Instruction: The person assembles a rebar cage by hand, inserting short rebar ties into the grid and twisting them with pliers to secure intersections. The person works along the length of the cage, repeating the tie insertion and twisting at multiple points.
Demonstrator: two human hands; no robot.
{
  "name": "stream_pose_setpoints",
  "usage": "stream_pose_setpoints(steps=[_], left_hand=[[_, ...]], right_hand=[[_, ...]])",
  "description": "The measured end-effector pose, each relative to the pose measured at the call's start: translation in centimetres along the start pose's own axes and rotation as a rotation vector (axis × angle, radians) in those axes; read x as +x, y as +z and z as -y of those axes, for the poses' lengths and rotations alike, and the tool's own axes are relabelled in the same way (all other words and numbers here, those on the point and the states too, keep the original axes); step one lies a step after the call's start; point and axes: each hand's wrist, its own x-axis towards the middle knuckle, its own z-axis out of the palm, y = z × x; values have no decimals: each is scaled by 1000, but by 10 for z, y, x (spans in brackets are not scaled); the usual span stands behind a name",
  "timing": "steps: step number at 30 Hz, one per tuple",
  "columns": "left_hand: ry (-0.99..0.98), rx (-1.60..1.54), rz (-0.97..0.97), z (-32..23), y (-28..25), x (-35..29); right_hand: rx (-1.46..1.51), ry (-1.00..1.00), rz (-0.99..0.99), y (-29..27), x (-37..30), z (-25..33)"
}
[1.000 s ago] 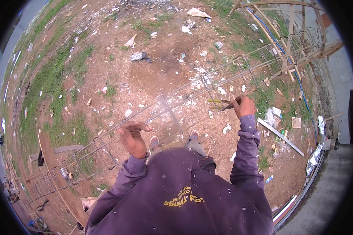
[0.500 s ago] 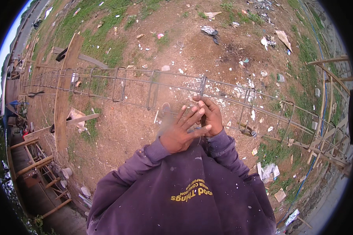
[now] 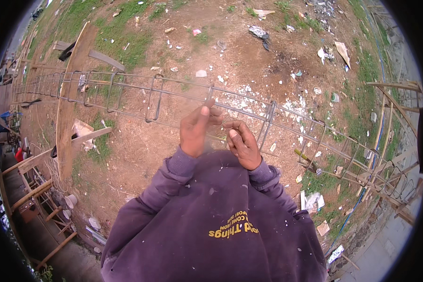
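Grey steel bars with rectangular stirrups make up a long cage (image 3: pixel 269 114) that runs crosswise in front of the person, over both long edges of a wooden plank (image 3: pixel 65 136) on the left and up to a frame of wooden poles (image 3: pixel 399 87) on the right. The left hand (image 3: pixel 195 130) is raised at the cage's near side, thumb up and fingers half bent beside a stirrup; whether it grips the steel or a thin wire cannot be told. Just to its right and apart from it, the right hand (image 3: pixel 244 144) is loosely curled, thumb close to the forefinger, and whether anything is pinched there is unclear. Pliers (image 3: pixel 305 160) with yellow-green handles show farther right, by the cage's near bar. White flakes (image 3: pixel 293 112) litter the brown soil (image 3: pixel 141 150) beyond.
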Motion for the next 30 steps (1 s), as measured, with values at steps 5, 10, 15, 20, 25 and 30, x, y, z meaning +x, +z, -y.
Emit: stream_pose_setpoints(steps=[5, 10, 15, 20, 25, 30], left_hand=[[-57, 108, -63, -19, -33, 38], [-179, -206, -120, -19, -74, 74], [-293, -364, -1, -33, -103, 102], [-357, -265, 562, -67, -122, 127], [-342, 743, 740, -68, -127, 143], [35, 1035, 477, -57, -118, 158]], right_hand=[[81, 171, -20, 32, 34, -6], [86, 248, -51, 50, 66, -4], [20, 391, -32, 53, 81, 0], [-220, 285, -57, 50, 86, 0], [-560, 254, -330, 57, 89, 13], [-642, 237, -367, 61, 93, 22]])
